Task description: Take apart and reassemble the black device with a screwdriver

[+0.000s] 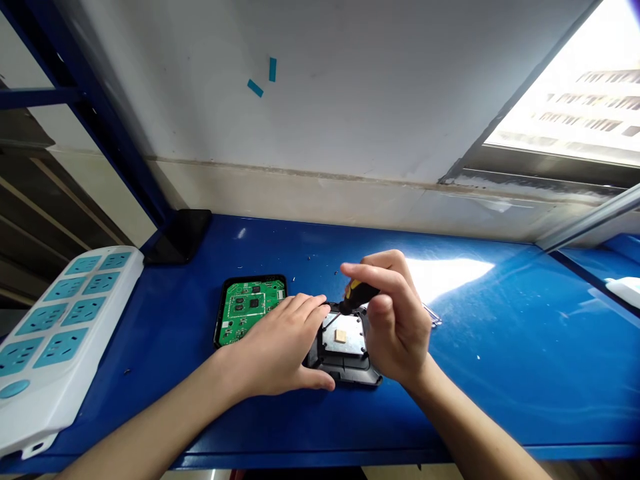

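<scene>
My right hand [397,320] is closed round the black-and-yellow handle of a screwdriver [361,295]. Its thin shaft slants down to the left, over a silvery metal plate [353,341] with a small tan pad [341,336] in the middle. This plate lies inside a black plastic casing [350,371] on the blue table. Across the casing's left side, my left hand [285,347] grips it, fingers at the far edge and thumb at the near one. Just left lies a green circuit board [273,291] in a black shell, partly hidden by my left hand. The screwdriver's tip is hard to make out.
A white power strip [75,320] with blue sockets lies along the left side of the blue table [500,373]. Behind it rests a dark, flat object [180,237]. Small bits, perhaps screws, are scattered about. Thin metal pieces [433,316] lie beside my right hand.
</scene>
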